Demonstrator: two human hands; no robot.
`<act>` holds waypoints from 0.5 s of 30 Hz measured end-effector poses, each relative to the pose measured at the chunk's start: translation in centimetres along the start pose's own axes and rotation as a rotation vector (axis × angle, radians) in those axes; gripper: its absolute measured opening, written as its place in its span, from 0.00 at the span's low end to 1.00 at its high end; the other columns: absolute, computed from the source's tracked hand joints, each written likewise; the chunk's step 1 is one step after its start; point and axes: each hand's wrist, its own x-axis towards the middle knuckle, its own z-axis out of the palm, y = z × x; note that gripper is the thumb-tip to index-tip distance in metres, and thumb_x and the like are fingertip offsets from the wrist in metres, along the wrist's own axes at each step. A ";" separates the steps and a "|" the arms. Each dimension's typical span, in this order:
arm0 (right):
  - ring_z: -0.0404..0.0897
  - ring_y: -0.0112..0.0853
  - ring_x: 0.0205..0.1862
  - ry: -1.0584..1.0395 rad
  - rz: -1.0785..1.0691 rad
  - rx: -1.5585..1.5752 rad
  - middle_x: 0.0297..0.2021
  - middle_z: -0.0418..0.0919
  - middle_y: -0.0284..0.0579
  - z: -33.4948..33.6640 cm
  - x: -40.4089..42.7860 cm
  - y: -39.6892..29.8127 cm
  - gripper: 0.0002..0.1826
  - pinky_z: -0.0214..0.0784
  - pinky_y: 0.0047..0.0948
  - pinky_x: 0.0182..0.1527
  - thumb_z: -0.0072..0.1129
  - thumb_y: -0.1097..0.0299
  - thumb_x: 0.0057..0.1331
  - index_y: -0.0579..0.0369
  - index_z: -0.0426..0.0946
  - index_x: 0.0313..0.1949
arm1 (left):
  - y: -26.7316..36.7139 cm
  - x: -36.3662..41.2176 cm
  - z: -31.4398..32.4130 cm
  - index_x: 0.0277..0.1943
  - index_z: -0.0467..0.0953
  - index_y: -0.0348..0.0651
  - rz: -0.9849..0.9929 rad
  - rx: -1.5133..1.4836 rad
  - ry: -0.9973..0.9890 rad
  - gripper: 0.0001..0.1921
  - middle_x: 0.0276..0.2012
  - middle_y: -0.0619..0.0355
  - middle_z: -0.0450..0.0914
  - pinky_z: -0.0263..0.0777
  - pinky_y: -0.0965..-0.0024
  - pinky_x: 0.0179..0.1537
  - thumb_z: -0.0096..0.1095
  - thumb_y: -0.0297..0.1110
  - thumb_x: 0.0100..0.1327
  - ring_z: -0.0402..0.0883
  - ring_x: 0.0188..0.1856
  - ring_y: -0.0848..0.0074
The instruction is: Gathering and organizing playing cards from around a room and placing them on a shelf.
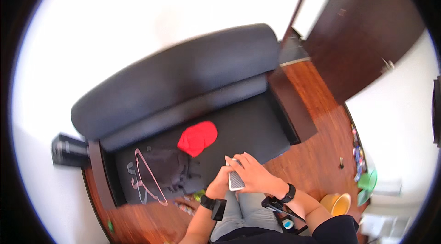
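Both hands meet around a deck of playing cards (236,181) in front of my lap, its patterned grey back facing up with a white border. My left hand (219,182) grips the deck from its left side. Over its top and right side lies my right hand (254,175), fingers across the far end. The hands hide part of the deck. Beyond them, a red cloth cap (198,138) rests on the seat of a black sofa (246,120). Left of the cap lies a black bag (168,168), with a pink clothes hanger (151,178) by it.
A dark box (69,151) stands past the sofa's left arm. On the right are a dark wooden door (358,27), a yellow bucket (336,204) and a green plastic container (368,180). Small items lie along the wall on the wooden floor (320,147).
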 end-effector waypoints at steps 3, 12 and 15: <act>0.61 0.52 0.60 0.085 0.171 0.027 0.55 0.61 0.59 -4.0 -5.3 -1.5 0.58 0.50 0.52 0.63 0.74 0.53 0.37 0.59 0.51 0.65 | -2.8 0.5 3.9 0.48 0.73 0.37 -0.127 0.100 -0.068 0.15 0.40 0.51 0.79 0.76 0.67 0.41 0.54 0.30 0.57 0.81 0.41 0.68; 0.49 0.47 0.69 0.568 0.683 0.005 0.67 0.45 0.60 -9.6 -28.5 -2.1 0.69 0.45 0.45 0.67 0.76 0.48 0.39 0.59 0.35 0.69 | -16.4 5.1 20.0 0.42 0.73 0.31 -0.557 0.371 -0.475 0.15 0.33 0.46 0.79 0.76 0.53 0.46 0.54 0.30 0.53 0.79 0.42 0.49; 0.54 0.35 0.65 0.922 0.453 0.769 0.69 0.42 0.51 -9.1 -36.6 -0.7 0.72 0.52 0.37 0.64 0.79 0.66 0.40 0.49 0.24 0.69 | -25.1 6.1 24.4 0.46 0.71 0.30 -0.640 0.368 -0.534 0.19 0.35 0.45 0.79 0.75 0.52 0.47 0.55 0.31 0.52 0.80 0.41 0.49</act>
